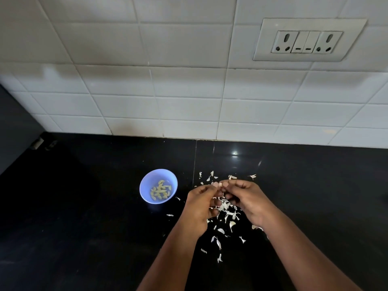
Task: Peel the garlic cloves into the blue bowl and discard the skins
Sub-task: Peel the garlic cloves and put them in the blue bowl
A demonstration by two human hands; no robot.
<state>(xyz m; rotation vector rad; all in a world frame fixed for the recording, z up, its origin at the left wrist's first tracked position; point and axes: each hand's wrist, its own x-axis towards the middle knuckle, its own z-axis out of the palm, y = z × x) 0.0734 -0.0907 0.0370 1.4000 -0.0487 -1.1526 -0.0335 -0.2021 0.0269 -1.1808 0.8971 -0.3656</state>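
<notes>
A small blue bowl [158, 185] stands on the black counter and holds several peeled, pale yellow garlic cloves [160, 192]. To its right my left hand [201, 204] and my right hand [249, 199] meet fingertip to fingertip above the counter. Together they pinch a small garlic clove [218, 184], which the fingers mostly hide. White garlic skins [225, 217] lie scattered on the counter under and around both hands.
The black counter [94, 217] runs back to a white tiled wall [168, 97]. A socket plate [308, 40] is mounted on the wall at the upper right. A dark cabinet side [14, 127] stands at the far left.
</notes>
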